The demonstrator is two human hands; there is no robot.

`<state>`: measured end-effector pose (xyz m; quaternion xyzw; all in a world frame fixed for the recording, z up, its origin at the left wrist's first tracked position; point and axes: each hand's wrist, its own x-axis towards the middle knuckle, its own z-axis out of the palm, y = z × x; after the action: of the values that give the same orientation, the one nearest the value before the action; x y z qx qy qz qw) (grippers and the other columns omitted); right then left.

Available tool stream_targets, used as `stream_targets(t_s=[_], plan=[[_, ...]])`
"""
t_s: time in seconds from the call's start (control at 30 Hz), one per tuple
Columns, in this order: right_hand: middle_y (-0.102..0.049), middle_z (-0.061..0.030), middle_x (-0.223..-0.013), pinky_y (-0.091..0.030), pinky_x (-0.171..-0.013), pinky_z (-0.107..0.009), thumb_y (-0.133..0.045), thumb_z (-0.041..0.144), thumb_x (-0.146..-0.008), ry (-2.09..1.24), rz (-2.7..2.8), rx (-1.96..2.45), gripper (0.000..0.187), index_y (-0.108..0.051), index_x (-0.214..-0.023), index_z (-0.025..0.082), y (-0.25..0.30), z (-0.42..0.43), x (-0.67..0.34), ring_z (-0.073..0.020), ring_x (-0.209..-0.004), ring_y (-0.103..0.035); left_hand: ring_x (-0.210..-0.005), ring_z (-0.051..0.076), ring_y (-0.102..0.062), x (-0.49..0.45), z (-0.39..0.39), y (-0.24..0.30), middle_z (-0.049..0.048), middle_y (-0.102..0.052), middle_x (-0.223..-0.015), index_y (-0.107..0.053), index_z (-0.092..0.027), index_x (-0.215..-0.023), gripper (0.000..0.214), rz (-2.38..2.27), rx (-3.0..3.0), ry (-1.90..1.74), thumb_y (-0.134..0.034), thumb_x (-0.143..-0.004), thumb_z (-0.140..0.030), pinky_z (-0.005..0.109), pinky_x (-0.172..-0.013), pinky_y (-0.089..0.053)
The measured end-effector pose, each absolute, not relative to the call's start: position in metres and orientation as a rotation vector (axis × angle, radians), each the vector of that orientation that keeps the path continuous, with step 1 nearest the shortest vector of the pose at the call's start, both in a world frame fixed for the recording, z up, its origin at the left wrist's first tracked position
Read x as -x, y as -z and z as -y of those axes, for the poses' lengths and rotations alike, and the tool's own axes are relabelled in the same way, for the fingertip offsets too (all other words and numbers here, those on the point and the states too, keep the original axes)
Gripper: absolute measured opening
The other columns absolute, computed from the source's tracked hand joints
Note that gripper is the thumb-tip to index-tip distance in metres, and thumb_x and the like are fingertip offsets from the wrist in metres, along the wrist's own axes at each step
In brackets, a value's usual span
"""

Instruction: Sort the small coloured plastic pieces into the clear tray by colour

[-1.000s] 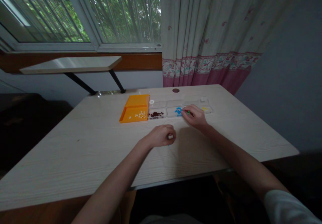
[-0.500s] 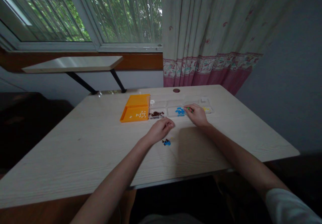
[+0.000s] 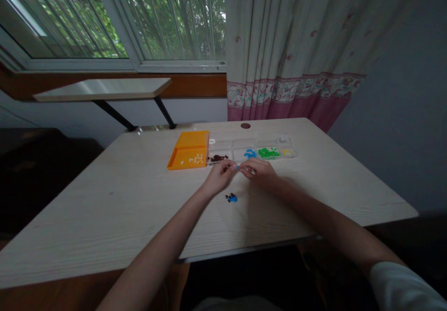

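Note:
My left hand (image 3: 219,177) and my right hand (image 3: 259,172) meet fingertip to fingertip over the table, just in front of a clear compartment tray (image 3: 253,144). Both are pinched, with a tiny blue piece (image 3: 238,166) between their fingertips. The tray's cells hold dark brown pieces (image 3: 218,158), blue pieces (image 3: 250,153), green pieces (image 3: 268,152) and yellow pieces (image 3: 287,152). A little heap of blue and dark pieces (image 3: 231,198) lies on the table below my left hand.
An open orange box (image 3: 189,151) with small white pieces stands left of the tray. The pale wooden table (image 3: 104,208) has a cable hole (image 3: 245,125) at its back edge. Behind it are a window, a wall shelf (image 3: 101,89) and a curtain (image 3: 289,45).
My right hand left the green compartment and came back toward me and to the left. My left hand rose from the small heap and moved forward until the fingertips of both hands met.

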<state>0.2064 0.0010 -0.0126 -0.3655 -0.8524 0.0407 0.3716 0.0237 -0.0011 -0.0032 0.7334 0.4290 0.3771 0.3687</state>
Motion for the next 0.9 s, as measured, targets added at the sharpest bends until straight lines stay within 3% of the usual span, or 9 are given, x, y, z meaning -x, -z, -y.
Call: stream_targets(t_s=[0.53,0.9], plan=[[-0.061,-0.0013,-0.069,-0.042,-0.058,-0.020,-0.055,0.026,-0.080,-0.006,2.162,0.828,0.011,-0.063,-0.081,0.018,0.008,-0.003,-0.210,-0.0095,-0.059,-0.055,-0.062,0.011,-0.045,-0.024,0.003,0.003,0.0011,-0.053,-0.065,-0.056,-0.012,-0.073,0.031,-1.048,-1.915,-0.939,-0.045,-0.081,-0.040,0.021,-0.057,-0.035],[-0.060,-0.0018,-0.065,-0.043,-0.053,-0.021,-0.056,0.025,-0.080,0.126,1.889,0.831,0.010,-0.063,-0.081,0.017,-0.012,-0.010,-0.228,-0.0093,-0.054,-0.052,-0.058,0.009,-0.049,-0.013,0.014,-0.005,0.0011,-0.056,-0.066,-0.064,-0.014,-0.076,0.013,-0.916,-2.258,-0.411,-0.060,-0.069,-0.024,0.018,-0.053,-0.034]])
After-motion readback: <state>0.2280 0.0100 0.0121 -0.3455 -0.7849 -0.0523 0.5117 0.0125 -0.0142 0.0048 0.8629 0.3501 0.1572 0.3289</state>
